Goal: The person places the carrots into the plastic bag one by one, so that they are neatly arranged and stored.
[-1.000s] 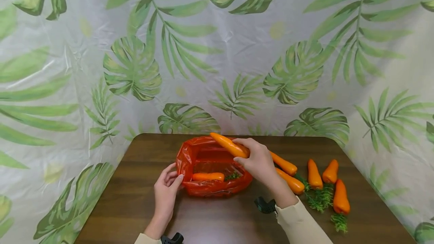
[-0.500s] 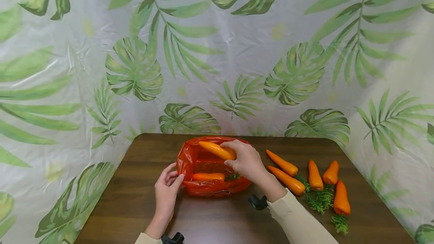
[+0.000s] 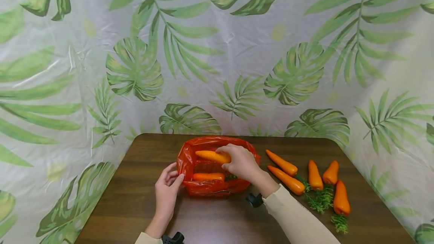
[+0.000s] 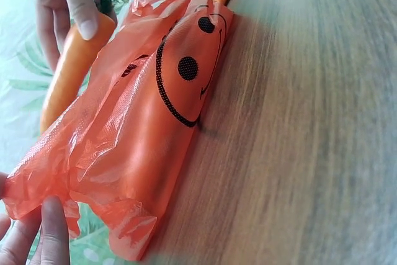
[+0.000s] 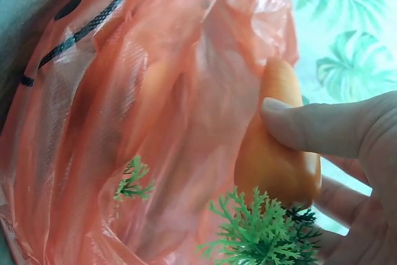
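Note:
My right hand point(image 3: 243, 164) grips an orange carrot point(image 3: 211, 156) over the mouth of a red plastic bag point(image 3: 215, 190). The thumb point(image 5: 282, 116) presses on the carrot's thick end, where green leaves point(image 5: 263, 228) stick out. At the bag's left side, my left hand point(image 3: 167, 185) holds the rim between thumb and fingers. Another carrot point(image 3: 208, 176) lies inside the bag near its front wall. A black printed smiley point(image 4: 188, 67) shows on the bag's outside in the left wrist view.
Several carrots lie on the brown wooden table point(image 3: 115, 199) right of the bag, including two long ones point(image 3: 286, 180) near my right forearm and a shorter one point(image 3: 341, 199) farther right. Their green tops point(image 3: 318, 199) spread between them. A leaf-patterned sheet point(image 3: 237, 67) hangs behind the table.
My right hand has moved left and down with the carrot, from above the bag's right rim to within its mouth. The left hand stays at the rim.

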Action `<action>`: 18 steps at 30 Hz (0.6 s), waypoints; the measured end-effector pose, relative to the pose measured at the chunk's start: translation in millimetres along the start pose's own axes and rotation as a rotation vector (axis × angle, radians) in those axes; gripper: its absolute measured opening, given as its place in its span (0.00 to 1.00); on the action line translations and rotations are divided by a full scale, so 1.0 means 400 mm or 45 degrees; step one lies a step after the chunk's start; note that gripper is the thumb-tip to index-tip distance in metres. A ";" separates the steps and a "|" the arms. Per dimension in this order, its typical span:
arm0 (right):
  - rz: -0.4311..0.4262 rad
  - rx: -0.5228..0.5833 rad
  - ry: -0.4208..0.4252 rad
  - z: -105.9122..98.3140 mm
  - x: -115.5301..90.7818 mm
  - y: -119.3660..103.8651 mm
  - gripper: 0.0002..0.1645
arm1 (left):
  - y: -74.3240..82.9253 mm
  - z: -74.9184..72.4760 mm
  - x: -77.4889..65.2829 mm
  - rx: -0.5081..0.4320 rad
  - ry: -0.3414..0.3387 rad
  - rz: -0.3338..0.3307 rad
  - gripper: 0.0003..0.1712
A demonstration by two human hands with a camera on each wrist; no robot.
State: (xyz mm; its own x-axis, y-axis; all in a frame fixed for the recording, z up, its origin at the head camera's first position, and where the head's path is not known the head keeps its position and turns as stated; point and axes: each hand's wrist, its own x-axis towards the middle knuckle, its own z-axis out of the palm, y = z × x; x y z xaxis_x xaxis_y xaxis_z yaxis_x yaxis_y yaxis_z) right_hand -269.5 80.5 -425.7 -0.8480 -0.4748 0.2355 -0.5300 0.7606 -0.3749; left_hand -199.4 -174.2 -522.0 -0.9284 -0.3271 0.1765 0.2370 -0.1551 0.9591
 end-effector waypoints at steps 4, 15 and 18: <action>-0.032 -0.003 -0.039 0.012 0.013 0.009 0.31 | -0.003 -0.002 0.001 0.025 -0.002 -0.004 0.27; -0.043 0.009 -0.153 0.042 0.041 0.027 0.29 | 0.024 -0.001 -0.008 0.079 -0.020 -0.044 0.28; -0.040 0.016 -0.211 0.049 0.051 0.036 0.29 | 0.052 0.008 -0.018 0.073 -0.013 -0.036 0.28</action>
State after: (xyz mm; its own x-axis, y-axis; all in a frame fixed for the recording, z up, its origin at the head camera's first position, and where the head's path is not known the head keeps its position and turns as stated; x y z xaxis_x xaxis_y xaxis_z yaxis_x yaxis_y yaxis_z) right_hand -294.4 73.2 -444.0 -0.8189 -0.5658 0.0970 -0.5557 0.7390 -0.3810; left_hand -188.7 -172.1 -502.6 -0.9375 -0.3134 0.1510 0.1938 -0.1102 0.9748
